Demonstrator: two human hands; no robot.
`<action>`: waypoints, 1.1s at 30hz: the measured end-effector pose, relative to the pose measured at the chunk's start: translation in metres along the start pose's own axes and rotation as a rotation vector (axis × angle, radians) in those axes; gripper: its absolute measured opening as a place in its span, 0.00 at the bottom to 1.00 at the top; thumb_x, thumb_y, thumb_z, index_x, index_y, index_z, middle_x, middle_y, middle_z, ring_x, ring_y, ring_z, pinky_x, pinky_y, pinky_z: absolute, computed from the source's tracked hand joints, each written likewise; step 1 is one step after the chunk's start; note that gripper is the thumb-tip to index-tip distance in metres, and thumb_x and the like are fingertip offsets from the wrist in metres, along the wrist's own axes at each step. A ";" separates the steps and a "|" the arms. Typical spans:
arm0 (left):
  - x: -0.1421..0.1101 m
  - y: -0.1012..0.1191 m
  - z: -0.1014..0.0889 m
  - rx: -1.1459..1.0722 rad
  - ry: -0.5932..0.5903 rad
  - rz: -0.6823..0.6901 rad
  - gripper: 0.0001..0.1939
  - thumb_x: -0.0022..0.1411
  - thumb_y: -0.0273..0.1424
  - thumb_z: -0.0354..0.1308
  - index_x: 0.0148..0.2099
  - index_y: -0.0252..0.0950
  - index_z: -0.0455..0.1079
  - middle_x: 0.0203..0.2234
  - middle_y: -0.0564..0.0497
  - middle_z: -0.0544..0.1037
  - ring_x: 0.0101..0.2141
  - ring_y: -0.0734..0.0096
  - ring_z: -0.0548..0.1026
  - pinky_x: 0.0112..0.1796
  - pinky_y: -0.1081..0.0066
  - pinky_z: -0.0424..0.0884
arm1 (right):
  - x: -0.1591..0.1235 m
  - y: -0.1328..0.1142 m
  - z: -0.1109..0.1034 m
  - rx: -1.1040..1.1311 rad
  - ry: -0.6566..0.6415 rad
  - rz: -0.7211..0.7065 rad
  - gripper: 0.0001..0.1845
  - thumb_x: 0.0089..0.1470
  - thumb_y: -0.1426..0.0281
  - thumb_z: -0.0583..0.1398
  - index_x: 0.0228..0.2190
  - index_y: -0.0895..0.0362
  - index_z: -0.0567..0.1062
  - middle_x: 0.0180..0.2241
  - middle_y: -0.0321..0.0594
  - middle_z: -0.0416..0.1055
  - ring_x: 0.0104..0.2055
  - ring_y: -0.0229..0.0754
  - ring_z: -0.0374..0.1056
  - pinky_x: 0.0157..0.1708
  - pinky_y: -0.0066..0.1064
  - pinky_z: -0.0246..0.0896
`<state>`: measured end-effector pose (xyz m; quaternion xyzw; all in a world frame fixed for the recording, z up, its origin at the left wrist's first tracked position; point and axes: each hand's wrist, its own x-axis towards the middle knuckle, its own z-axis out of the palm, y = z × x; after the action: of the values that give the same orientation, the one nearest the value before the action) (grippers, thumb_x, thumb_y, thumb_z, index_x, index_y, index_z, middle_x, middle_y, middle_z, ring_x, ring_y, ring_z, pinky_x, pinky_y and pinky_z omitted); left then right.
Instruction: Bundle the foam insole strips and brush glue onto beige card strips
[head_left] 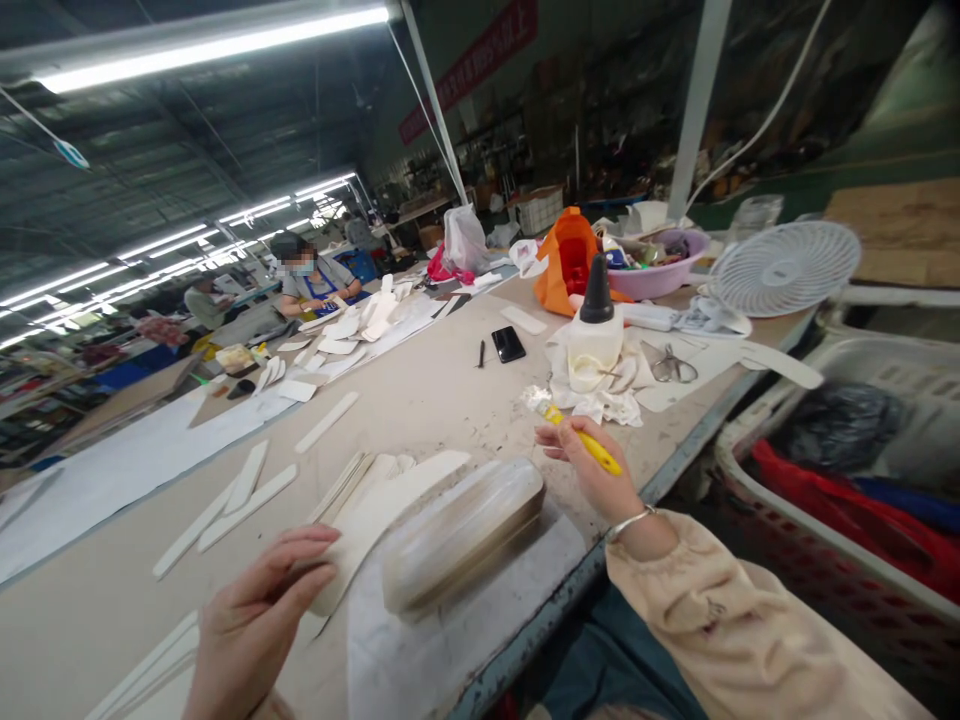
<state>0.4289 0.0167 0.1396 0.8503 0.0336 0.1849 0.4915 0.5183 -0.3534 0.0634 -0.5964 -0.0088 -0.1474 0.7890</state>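
A glue brush (pixel 592 442) with a yellow handle and white-coated bristles is held in my right hand (pixel 600 475), above the table's right side. My left hand (pixel 259 600) is at the near edge of several stacked cream-coloured flat pieces (pixel 367 500); a gap shows between its thumb and fingers, and nothing can be made out in it. Between my hands a long rounded block (pixel 465 535), pale and shiny on top, lies on a white sheet (pixel 405 670). Beyond the brush a plastic bottle (pixel 595 345) with a black cone nozzle stands on crumpled cloth.
A black phone (pixel 508 344) lies mid-table. Loose strips (pixel 240 490) are on the left. Farther back are an orange bag (pixel 562 265), a purple basin (pixel 660 280) and a white fan (pixel 786 268). A plastic crate (pixel 847 520) stands at right. A co-worker (pixel 319 275) sits across.
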 end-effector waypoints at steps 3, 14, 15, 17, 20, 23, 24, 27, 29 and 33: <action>0.001 0.022 0.021 0.062 -0.219 0.120 0.06 0.51 0.35 0.64 0.32 0.40 0.75 0.37 0.48 0.77 0.42 0.60 0.73 0.44 0.64 0.71 | -0.006 0.002 0.009 0.069 -0.100 0.082 0.16 0.54 0.54 0.60 0.33 0.54 0.67 0.43 0.46 0.75 0.44 0.45 0.73 0.42 0.37 0.70; 0.015 0.019 0.072 0.034 -0.475 -0.138 0.22 0.57 0.36 0.58 0.53 0.37 0.67 0.47 0.46 0.74 0.39 0.68 0.74 0.39 0.70 0.71 | -0.007 0.006 0.005 -0.194 -0.174 -0.058 0.15 0.50 0.64 0.64 0.33 0.52 0.62 0.42 0.43 0.75 0.48 0.47 0.70 0.45 0.40 0.66; 0.014 0.014 0.072 0.025 -0.431 -0.190 0.23 0.55 0.36 0.59 0.53 0.36 0.67 0.45 0.47 0.74 0.35 0.71 0.73 0.36 0.71 0.70 | -0.007 0.009 0.005 -0.270 -0.176 -0.098 0.14 0.51 0.64 0.63 0.33 0.52 0.62 0.42 0.43 0.75 0.47 0.47 0.71 0.47 0.41 0.65; 0.013 0.005 0.071 0.039 -0.334 -0.270 0.23 0.51 0.36 0.62 0.49 0.33 0.68 0.40 0.48 0.74 0.29 0.75 0.70 0.31 0.72 0.68 | -0.010 0.015 0.005 -0.404 -0.195 -0.140 0.13 0.51 0.64 0.63 0.34 0.52 0.63 0.42 0.43 0.76 0.45 0.47 0.72 0.46 0.41 0.64; 0.009 -0.008 0.071 0.028 -0.255 -0.360 0.24 0.46 0.36 0.64 0.45 0.32 0.68 0.29 0.53 0.72 0.26 0.75 0.69 0.28 0.73 0.67 | -0.014 0.021 0.008 -0.523 -0.252 -0.175 0.11 0.53 0.64 0.62 0.34 0.52 0.64 0.42 0.42 0.76 0.43 0.47 0.73 0.43 0.39 0.65; 0.003 -0.018 0.071 0.001 -0.243 -0.424 0.25 0.45 0.36 0.65 0.45 0.32 0.66 0.24 0.57 0.68 0.25 0.75 0.69 0.26 0.74 0.67 | -0.018 0.024 0.011 -0.612 -0.327 -0.199 0.09 0.54 0.64 0.60 0.34 0.52 0.64 0.42 0.41 0.76 0.41 0.47 0.74 0.41 0.38 0.66; 0.000 -0.022 0.070 0.013 -0.242 -0.432 0.25 0.45 0.36 0.65 0.45 0.32 0.66 0.24 0.57 0.68 0.24 0.75 0.68 0.25 0.74 0.66 | -0.018 0.024 0.012 -0.644 -0.343 -0.210 0.08 0.54 0.65 0.60 0.34 0.52 0.64 0.41 0.41 0.76 0.40 0.47 0.74 0.40 0.38 0.66; -0.005 -0.031 0.070 0.072 -0.256 -0.411 0.26 0.46 0.36 0.65 0.47 0.32 0.65 0.24 0.57 0.67 0.24 0.76 0.67 0.25 0.74 0.65 | -0.018 0.028 0.013 -0.716 -0.373 -0.254 0.07 0.54 0.66 0.59 0.34 0.52 0.65 0.41 0.41 0.76 0.39 0.47 0.74 0.40 0.38 0.66; -0.008 -0.035 0.070 0.125 -0.256 -0.385 0.27 0.47 0.37 0.64 0.49 0.33 0.65 0.25 0.57 0.68 0.24 0.76 0.67 0.26 0.73 0.65 | -0.018 0.030 0.012 -0.736 -0.390 -0.282 0.07 0.54 0.67 0.59 0.35 0.52 0.65 0.41 0.40 0.76 0.40 0.47 0.74 0.40 0.38 0.66; -0.012 -0.035 0.071 0.245 -0.243 -0.346 0.26 0.47 0.38 0.63 0.48 0.34 0.67 0.25 0.58 0.69 0.23 0.76 0.68 0.28 0.72 0.65 | -0.018 0.035 0.012 -0.787 -0.405 -0.303 0.06 0.54 0.67 0.58 0.35 0.52 0.66 0.41 0.40 0.76 0.41 0.48 0.73 0.40 0.38 0.66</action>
<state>0.4465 -0.0270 0.0745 0.9012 0.1416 -0.0108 0.4095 0.5117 -0.3294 0.0308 -0.8591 -0.1933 -0.1336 0.4548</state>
